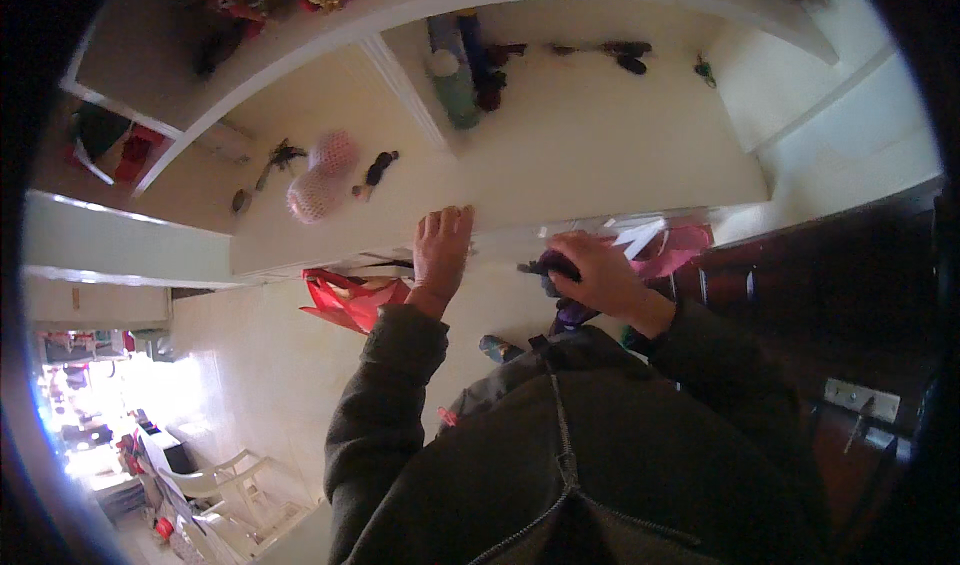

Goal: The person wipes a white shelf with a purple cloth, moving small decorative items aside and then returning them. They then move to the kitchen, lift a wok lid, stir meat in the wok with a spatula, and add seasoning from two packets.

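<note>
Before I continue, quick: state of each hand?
Left hand: open, resting on the white shelf, nothing visible held.
Right hand: closed around a dark purple bundle.

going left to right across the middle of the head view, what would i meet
Creased red bag, bare left hand, bare right hand holding a dark purple, soft-looking bundle, crumpled pink plastic-looking item, pale rectangular plate.

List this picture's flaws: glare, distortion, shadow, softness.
Head view: glare burns out a patch at lower left; head view: the upper shelf edge bows into an arc; head view: the jacket front sinks into darkness; head view: the dark item in the right hand lacks clear detail.
</note>
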The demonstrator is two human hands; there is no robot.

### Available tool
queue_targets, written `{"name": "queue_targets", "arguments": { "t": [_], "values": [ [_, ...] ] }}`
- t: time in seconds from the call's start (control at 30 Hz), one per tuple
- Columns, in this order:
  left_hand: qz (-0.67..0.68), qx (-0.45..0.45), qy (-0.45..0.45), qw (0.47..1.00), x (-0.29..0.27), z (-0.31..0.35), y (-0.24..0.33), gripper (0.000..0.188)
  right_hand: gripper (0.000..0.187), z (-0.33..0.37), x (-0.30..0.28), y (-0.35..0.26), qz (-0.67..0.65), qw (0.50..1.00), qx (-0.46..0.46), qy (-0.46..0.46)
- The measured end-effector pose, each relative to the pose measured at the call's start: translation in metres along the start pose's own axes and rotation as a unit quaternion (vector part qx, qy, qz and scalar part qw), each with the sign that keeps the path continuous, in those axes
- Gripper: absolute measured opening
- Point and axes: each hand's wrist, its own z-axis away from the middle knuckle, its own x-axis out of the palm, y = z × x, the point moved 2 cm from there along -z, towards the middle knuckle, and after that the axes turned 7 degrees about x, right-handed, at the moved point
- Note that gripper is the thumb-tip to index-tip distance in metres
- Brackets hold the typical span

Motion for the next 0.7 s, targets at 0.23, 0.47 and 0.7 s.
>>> {"name": "queue_targets", "arguments": {
  "t": [0.23, 0.47, 0.7],
  "values": [
    [0.054, -0.054, 0.017, 0.997, -0.047, 0.032, -0.037, 0.057, 0.034, -0.04, -0.033, -0.033, -0.144, 0.984, -0.027, 0.099],
    [-0.035, -0.15, 0.072, 0.985, -0.088, 0.047, -0.163, 0.065, 0.037, -0.083, -0.006, -0.066, -0.162, 0.968, -0.029, 0.189],
    [-0.001, -0.135, 0.012, 0.991, -0.062, 0.003, -0.261, 0.09, 0.069, -0.139, 0.128, -0.08, 0.155, 0.976, 0.014, 0.153]
  ]
}}
